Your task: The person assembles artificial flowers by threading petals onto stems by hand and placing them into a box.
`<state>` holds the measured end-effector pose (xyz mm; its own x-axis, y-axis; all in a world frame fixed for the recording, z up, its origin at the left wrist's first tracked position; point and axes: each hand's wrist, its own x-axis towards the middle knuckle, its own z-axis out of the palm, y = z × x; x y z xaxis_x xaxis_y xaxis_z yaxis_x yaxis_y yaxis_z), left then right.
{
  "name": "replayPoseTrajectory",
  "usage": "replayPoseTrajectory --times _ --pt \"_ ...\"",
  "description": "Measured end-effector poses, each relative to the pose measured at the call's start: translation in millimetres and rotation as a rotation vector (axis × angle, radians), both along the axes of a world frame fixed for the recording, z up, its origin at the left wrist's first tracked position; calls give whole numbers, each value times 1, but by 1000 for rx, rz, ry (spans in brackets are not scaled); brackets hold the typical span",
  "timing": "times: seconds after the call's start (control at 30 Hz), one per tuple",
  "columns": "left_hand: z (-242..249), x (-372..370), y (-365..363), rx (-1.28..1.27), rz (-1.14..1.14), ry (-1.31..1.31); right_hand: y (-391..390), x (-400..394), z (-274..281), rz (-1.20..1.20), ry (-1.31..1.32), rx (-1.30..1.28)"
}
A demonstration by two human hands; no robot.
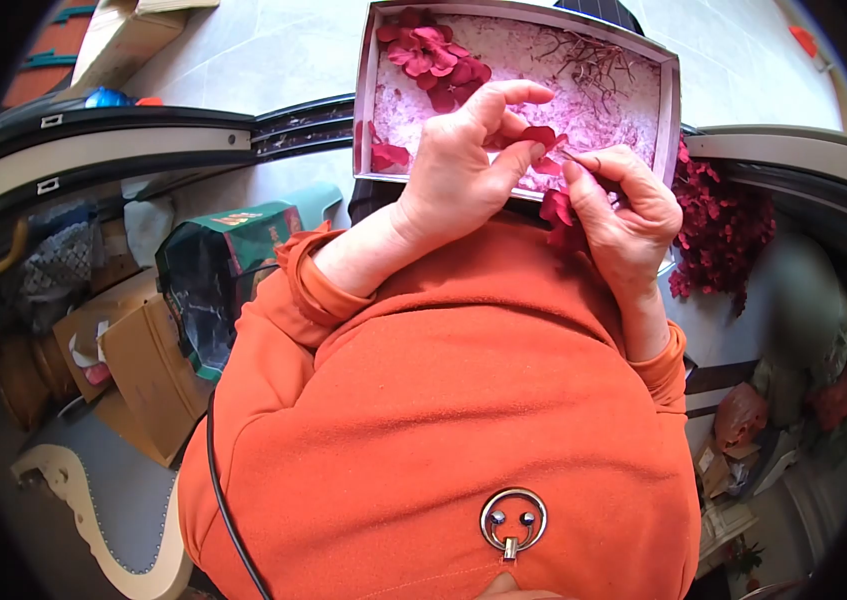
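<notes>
My left hand (458, 165) pinches a dark red flower petal (540, 137) between thumb and fingers, with the index finger raised above it. Close by on the right, my right hand (633, 205) has its thumb and index finger pressed together on a thin brown stem (588, 161) that reaches toward that petal. More red petals (561, 212) hang just below, by the right thumb. Both hands are over the near edge of a shallow cardboard box (668, 110). Inside it lie loose red flowers (428, 55) at the left and a tangle of bare brown stems (598, 62) at the upper right.
A bunch of red flowers (718, 225) hangs to the right of the box. At the left are a green bag (233, 235), cardboard boxes (148, 370) and a curved cream frame piece (68, 480). Dark door tracks (293, 135) run behind the box.
</notes>
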<state>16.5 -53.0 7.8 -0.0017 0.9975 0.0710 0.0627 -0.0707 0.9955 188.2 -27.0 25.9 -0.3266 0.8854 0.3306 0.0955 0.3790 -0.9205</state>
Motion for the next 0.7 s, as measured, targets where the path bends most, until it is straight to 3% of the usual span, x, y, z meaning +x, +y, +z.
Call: replayPoseTrajectory --times 0.1,0.2,0.33,0.5,0.7 --pt "5 2 -2 154 37 186 0 -2 -2 36 16 -83" --pt "10 -1 0 -116 44 -244 2 0 -10 33 -49 52" --pt "6 -1 0 -232 66 -423 -2 0 -14 -28 -163 304" --pt "7 1 -1 -275 77 -445 0 1 -13 -18 -327 657" --pt "7 2 -2 -273 76 -451 1 3 -14 7 -391 726"
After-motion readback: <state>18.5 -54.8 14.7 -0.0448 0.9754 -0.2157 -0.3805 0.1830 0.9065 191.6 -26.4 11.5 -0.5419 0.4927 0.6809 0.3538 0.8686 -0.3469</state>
